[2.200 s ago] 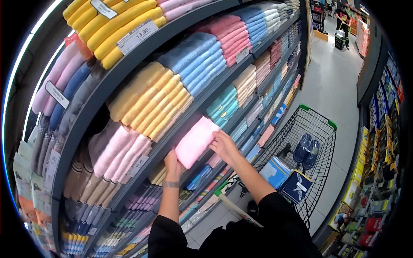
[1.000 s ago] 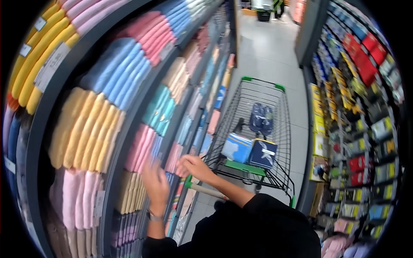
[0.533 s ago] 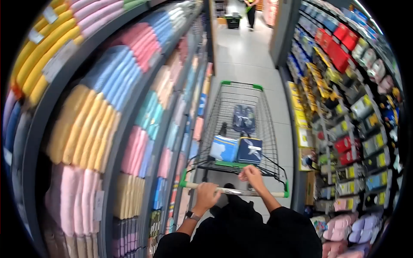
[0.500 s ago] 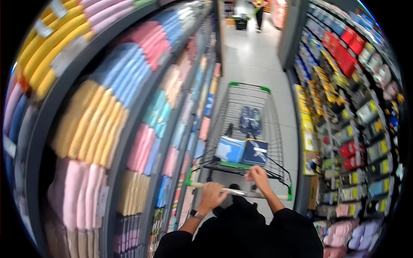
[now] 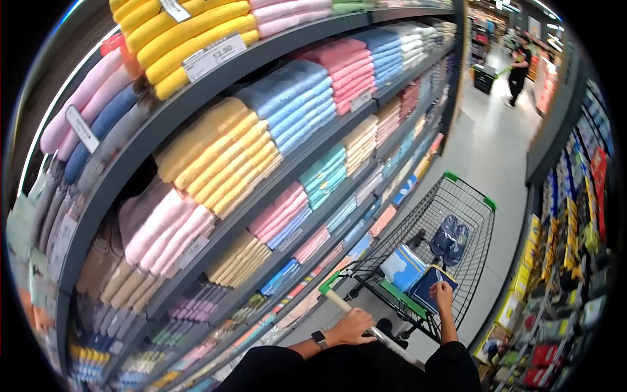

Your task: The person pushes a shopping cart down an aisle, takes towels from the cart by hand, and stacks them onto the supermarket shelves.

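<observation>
My left hand (image 5: 354, 326) is wrapped round the pale handlebar (image 5: 336, 300) of a shopping cart (image 5: 491, 215), a watch (image 5: 319, 339) on its wrist. My right hand (image 5: 443, 295) is off the bar, raised over the near end of the cart with its fingers curled closed; whatever is in them, if anything, is hidden. Just beyond it lies a dark blue packet (image 5: 426, 287) with a pale design. Beside that is a light blue and white packet (image 5: 403, 268). A pair of dark blue slippers (image 5: 450, 239) lies farther forward in the basket.
Shelves on the left hold stacks of folded towels: yellow (image 5: 222, 147), blue (image 5: 290, 98) and pink (image 5: 163, 228). Packaged goods (image 5: 542, 261) hang along the right side. Up the tiled aisle (image 5: 490, 144), a person in dark clothes (image 5: 519, 68) stands near a black basket (image 5: 483, 78).
My view has swung left, so the towel shelves fill more of it and the cart sits farther right. My left hand stays on the handlebar; my right remains raised and closed.
</observation>
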Demonstrator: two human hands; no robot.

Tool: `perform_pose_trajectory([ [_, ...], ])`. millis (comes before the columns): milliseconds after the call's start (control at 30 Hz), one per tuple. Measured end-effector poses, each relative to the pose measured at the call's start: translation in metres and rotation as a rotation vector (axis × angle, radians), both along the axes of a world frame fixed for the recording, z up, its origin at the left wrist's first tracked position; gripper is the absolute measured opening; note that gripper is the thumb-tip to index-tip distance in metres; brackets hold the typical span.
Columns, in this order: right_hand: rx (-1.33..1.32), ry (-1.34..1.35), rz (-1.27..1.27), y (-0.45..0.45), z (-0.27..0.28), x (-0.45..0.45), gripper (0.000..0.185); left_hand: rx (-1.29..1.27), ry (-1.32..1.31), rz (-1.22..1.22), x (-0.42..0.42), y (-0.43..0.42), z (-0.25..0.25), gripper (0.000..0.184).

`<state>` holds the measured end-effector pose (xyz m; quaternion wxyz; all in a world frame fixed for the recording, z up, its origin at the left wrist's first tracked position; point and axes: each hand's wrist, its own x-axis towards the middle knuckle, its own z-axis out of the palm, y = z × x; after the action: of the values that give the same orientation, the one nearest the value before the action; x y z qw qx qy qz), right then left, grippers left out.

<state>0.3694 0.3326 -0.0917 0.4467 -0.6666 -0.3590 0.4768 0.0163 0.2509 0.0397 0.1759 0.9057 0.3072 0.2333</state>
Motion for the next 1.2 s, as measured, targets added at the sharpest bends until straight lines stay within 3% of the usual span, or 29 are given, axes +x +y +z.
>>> perform_pose_trajectory([
  [133,-0.074,-0.082,0.025,0.032,-0.062,0.056,0.019,-0.157,0.074,-0.010,0.036,-0.006,-0.004,0.032],
  [200,0.030,-0.280,0.089,0.051,-0.141,0.096,0.020,-0.174,0.076,0.061,0.049,-0.009,-0.010,0.031],
  [267,0.045,-0.473,0.182,0.059,-0.155,0.113,0.021,-0.132,0.010,0.149,0.063,-0.009,-0.011,0.032],
  [367,-0.084,-0.612,0.220,0.067,-0.130,0.117,0.020,-0.151,0.045,0.216,0.079,-0.005,-0.004,0.034],
  [467,-0.185,-0.768,0.315,0.071,-0.159,0.149,0.021,-0.164,0.033,0.234,0.088,-0.003,0.000,0.033],
  [533,-0.095,-0.705,0.295,0.068,-0.174,0.164,0.021,-0.206,0.047,0.237,0.091,-0.003,-0.007,0.032],
  [567,-0.213,-0.679,0.372,0.069,-0.200,0.184,0.035,-0.228,0.058,0.238,0.092,-0.005,-0.008,0.032],
  [600,-0.191,-0.814,0.323,0.058,-0.229,0.195,0.041,-0.246,0.060,0.227,0.093,-0.005,-0.010,0.032],
  [667,-0.248,-0.956,0.343,0.057,-0.205,0.194,0.044,-0.254,0.059,0.249,0.099,-0.003,-0.007,0.031],
  [700,-0.366,-0.878,0.321,0.065,-0.167,0.181,0.044,-0.261,0.047,0.250,0.101,0.001,-0.003,0.028],
  [767,-0.355,-0.798,0.179,0.067,-0.145,0.172,0.045,-0.274,0.054,0.263,0.104,0.004,0.000,0.025],
  [1000,-0.313,-0.892,0.286,0.073,-0.169,0.177,0.051,-0.354,0.125,0.300,0.105,-0.003,0.005,0.019],
  [1067,-0.301,-0.965,0.317,0.075,-0.183,0.171,0.043,-0.396,0.171,0.298,0.103,-0.007,0.007,0.019],
  [1200,-0.422,-1.119,0.433,0.069,-0.193,0.163,0.051,-0.441,0.233,0.308,0.099,-0.023,0.002,0.017],
])
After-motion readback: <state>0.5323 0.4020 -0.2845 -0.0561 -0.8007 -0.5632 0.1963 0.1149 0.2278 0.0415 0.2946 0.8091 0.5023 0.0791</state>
